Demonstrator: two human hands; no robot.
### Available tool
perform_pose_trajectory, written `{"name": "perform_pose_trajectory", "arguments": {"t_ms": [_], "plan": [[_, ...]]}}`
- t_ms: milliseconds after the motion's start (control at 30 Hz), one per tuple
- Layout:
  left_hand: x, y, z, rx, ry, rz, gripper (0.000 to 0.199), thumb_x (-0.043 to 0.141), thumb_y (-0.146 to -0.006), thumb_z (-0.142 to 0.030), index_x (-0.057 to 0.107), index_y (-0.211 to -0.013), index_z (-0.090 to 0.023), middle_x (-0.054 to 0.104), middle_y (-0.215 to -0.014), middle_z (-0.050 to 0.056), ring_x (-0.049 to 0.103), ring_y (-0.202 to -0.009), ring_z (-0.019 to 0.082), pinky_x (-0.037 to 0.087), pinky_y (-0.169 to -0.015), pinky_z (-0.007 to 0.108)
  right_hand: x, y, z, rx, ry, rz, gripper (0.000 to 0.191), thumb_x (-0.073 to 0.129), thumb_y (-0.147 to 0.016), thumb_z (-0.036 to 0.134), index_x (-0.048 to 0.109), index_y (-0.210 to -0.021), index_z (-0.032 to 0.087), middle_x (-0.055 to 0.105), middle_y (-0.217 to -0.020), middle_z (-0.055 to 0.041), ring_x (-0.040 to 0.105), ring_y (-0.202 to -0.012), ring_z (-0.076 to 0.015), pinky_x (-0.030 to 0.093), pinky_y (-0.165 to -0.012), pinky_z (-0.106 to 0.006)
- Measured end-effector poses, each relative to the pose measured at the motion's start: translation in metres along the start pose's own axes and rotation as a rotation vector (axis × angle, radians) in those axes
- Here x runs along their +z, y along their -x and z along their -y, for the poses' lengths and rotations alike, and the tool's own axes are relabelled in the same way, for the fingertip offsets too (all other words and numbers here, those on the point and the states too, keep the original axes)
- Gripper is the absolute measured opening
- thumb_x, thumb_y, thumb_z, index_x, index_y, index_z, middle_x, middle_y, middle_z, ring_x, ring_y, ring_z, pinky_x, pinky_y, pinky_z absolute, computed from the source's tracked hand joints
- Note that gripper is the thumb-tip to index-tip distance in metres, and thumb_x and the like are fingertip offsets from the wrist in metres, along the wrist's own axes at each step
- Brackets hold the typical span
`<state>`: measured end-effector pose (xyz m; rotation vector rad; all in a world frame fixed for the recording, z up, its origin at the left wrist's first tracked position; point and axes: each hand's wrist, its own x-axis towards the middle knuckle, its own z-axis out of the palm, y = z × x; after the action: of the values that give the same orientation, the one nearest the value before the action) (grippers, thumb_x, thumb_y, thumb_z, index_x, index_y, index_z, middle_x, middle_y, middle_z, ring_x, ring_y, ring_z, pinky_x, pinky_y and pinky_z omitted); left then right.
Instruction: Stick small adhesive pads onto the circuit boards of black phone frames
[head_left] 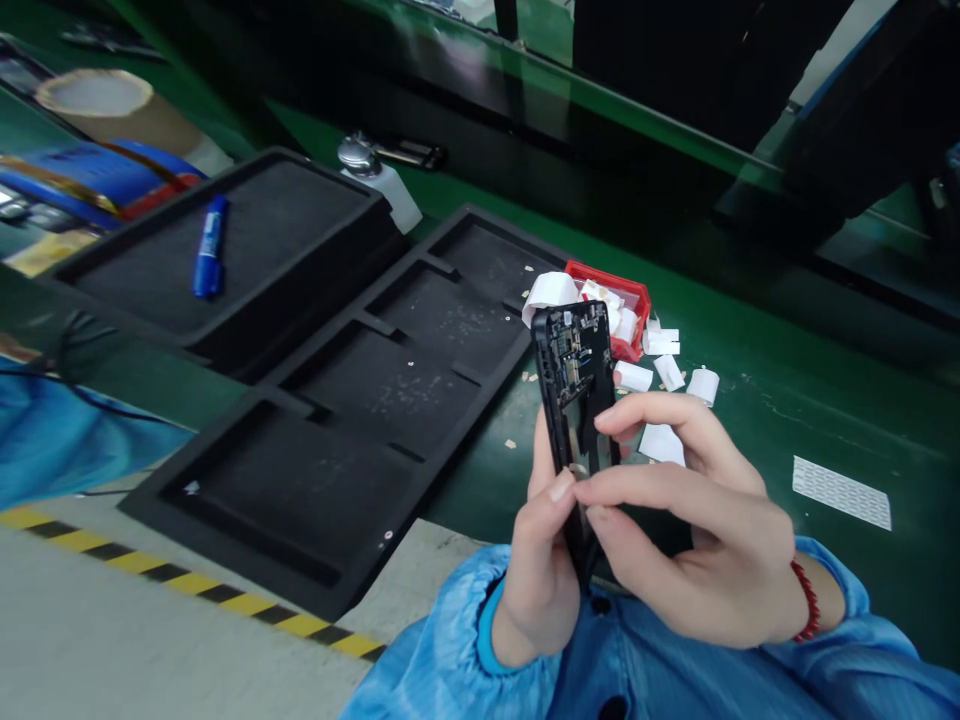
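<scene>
My left hand [536, 575] grips an opened black phone [576, 350], tilted upright in front of me, with circuit parts showing at its upper end. The left thumb lies across the lower part of the phone's open side. My right hand [712, 540] has its thumb and index finger pinched together there, right beside the left thumb. Anything between those fingertips is too small to make out. Another right finger rests near the phone's right edge. Behind the phone are a red bin [643, 318] of white scraps and loose white paper pieces [669, 373].
A black compartment tray [330, 530] lies on the green bench [810, 400] at left. Beyond it, a blue marker [211, 247] lies on a black tray stack [285, 215]. A white bottle with metal top [390, 190] stands behind. A perforated white sheet [841, 492] lies at right.
</scene>
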<state>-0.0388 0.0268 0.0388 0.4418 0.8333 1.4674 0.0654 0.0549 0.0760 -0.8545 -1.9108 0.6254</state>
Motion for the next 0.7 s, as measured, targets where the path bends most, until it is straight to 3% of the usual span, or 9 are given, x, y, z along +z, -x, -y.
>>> {"name": "perform_pose_trajectory", "arguments": {"t_ms": [333, 533, 700], "plan": [[-0.013, 0.006, 0.016, 0.024, 0.032, -0.012, 0.054, 0.045, -0.098, -0.047, 0.057, -0.146, -0.028, 0.065, -0.144, 0.003, 0.042, -0.149, 0.030, 0.032, -0.127, 0.047, 0.006, 0.001, -0.009, 0.061, -0.074, -0.013, 0.012, 0.068, -0.086, 0.006, 0.072, -0.091, 0.016, 0.063, -0.114, -0.0114, 0.067, -0.104, -0.0184, 0.057, -0.095, -0.035], [-0.011, 0.004, 0.014, 0.104, 0.014, -0.041, 0.046, 0.053, -0.095, -0.036, 0.066, -0.138, -0.023, 0.063, -0.145, 0.005, 0.047, -0.146, 0.031, 0.032, -0.127, 0.046, 0.014, 0.000, -0.010, 0.164, -0.225, -0.011, 0.009, 0.067, -0.088, 0.005, 0.070, -0.089, 0.014, 0.059, -0.115, -0.0110, 0.062, -0.099, -0.0146, 0.056, -0.093, -0.028], [-0.017, 0.001, 0.008, 0.150, 0.005, -0.193, 0.035, 0.061, -0.090, -0.034, 0.076, -0.120, -0.024, 0.073, -0.131, 0.001, 0.047, -0.147, 0.029, 0.027, -0.129, 0.041, 0.012, 0.000, -0.008, 0.194, -0.242, 0.050, 0.013, 0.061, -0.095, 0.010, 0.074, -0.094, 0.011, 0.056, -0.118, -0.0124, 0.060, -0.096, -0.0130, 0.057, -0.091, -0.027]]}}
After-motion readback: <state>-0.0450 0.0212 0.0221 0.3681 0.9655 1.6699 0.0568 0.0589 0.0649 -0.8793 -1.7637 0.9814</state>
